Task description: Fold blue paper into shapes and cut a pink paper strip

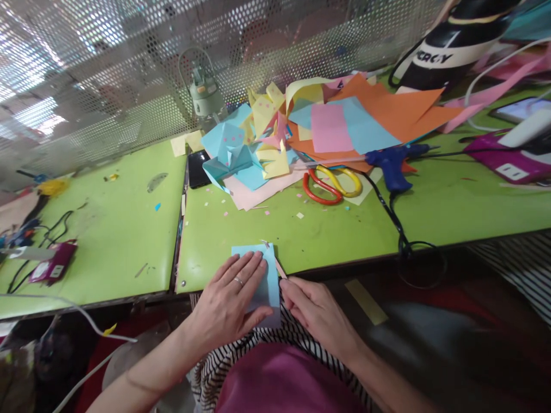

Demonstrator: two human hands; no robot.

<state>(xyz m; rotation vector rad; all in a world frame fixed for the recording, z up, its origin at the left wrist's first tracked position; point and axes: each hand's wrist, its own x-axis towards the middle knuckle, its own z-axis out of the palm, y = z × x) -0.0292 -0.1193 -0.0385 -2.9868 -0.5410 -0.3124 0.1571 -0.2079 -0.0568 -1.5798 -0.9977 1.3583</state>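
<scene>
My left hand, a ring on one finger, lies flat over a light blue sheet of paper at the table's front edge. The lower part of this sheet hangs out over my lap. My right hand is closed on a thin, pale pinkish stick, its far end against the paper's right side. What the stick is made of cannot be made out. A small whitish scrap shows at the paper's top right corner.
Red-and-yellow-handled scissors, a blue glue gun with a black cord, and a pile of coloured paper lie farther back. A phone, a bottle and purple power strips stand around. A perforated metal screen closes the back.
</scene>
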